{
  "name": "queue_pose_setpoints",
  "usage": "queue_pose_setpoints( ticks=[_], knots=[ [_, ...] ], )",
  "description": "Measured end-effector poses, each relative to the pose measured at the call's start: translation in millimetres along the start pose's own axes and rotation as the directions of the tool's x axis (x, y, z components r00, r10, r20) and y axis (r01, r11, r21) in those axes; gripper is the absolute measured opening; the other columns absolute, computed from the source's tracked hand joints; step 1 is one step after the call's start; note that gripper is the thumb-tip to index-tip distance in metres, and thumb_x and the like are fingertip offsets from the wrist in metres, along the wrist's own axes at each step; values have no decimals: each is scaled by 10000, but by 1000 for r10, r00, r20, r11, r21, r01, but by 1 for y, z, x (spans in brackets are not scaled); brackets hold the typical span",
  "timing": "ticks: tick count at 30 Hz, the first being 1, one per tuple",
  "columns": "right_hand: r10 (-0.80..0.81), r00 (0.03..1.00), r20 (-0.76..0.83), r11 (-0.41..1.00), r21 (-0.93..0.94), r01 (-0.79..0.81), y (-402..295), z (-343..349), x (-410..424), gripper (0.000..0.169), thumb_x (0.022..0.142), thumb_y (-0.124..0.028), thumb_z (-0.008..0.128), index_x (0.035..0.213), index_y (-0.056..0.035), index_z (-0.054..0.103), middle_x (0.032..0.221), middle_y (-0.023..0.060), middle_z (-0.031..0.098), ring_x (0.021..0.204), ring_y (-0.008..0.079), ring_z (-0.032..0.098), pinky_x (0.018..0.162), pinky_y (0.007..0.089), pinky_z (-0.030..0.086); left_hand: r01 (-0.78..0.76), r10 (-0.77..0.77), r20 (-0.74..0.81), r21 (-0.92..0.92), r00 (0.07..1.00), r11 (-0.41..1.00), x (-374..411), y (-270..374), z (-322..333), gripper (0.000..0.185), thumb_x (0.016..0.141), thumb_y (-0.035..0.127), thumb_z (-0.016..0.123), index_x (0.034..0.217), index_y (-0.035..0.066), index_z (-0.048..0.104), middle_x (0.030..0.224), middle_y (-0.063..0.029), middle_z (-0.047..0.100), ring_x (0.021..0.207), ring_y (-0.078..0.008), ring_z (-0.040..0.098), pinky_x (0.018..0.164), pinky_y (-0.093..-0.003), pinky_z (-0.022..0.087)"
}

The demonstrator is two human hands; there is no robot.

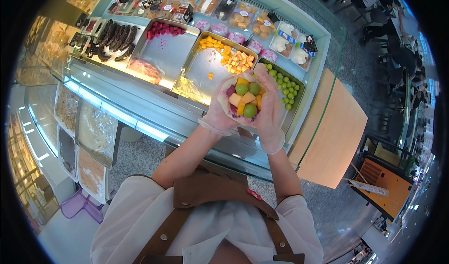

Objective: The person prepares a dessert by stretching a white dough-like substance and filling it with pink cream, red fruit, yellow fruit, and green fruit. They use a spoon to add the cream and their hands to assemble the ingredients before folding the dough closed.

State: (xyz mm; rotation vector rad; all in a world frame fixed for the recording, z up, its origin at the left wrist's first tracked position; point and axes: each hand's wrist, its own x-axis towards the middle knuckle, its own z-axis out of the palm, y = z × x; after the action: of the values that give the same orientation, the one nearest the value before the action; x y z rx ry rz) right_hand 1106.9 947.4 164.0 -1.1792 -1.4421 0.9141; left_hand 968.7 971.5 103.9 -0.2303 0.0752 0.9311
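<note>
Both of my hands wear clear plastic gloves. My left hand [222,111] and my right hand [272,118] cup a round of pale dough [228,104] from its two sides. Diced mango, melon cubes, dark red fruit pieces and several green grapes [250,111] lie on it. Beneath and around the hands are metal trays: one with orange melon cubes [240,62] and mango cubes [210,42], one with green grapes [289,90], and one with red fruit cubes [163,29]. The undersides of the fingers are hidden.
A glass display case [217,148] surrounds the trays, with packed desserts and dark pastries [117,36]. A wooden counter end [329,134] stands at the right. Trays under plastic film [96,129] and a purple plastic scoop [79,204] are at lower left. Seated people [403,57] are far right.
</note>
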Motion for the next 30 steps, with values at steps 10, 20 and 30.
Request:
queue_pose_setpoints(
  ticks=[10,20,30],
  knots=[
    [-209,940,268,663,-668,338,-10,25,7,483,952,-211,611,1404,-41,605,1494,163,542,1404,383,481,1138,493,396,-139,173,-137,227,975,964,-5,-9,15,330,1105,237,417,1340,61,568,1284,-110,635,1198,-221,625,1041,-380,521],
    [-19,986,168,1000,24,15,8,-3,15,578,1034,-382,466,1499,-39,492,1571,207,446,1471,406,394,1221,551,270,-103,132,-142,194,981,976,-10,2,-1,407,1079,302,441,1412,78,513,1320,-140,617,1236,-275,616,1059,-436,524],
    [-123,899,420,713,-593,374,-22,53,24,647,992,-398,504,1542,-61,459,1603,206,408,1514,410,327,1243,601,175,-306,462,-226,499,858,811,-31,5,13,398,1071,285,441,1381,60,548,1368,-135,598,1279,-287,588,1112,-414,485]
  ],
)
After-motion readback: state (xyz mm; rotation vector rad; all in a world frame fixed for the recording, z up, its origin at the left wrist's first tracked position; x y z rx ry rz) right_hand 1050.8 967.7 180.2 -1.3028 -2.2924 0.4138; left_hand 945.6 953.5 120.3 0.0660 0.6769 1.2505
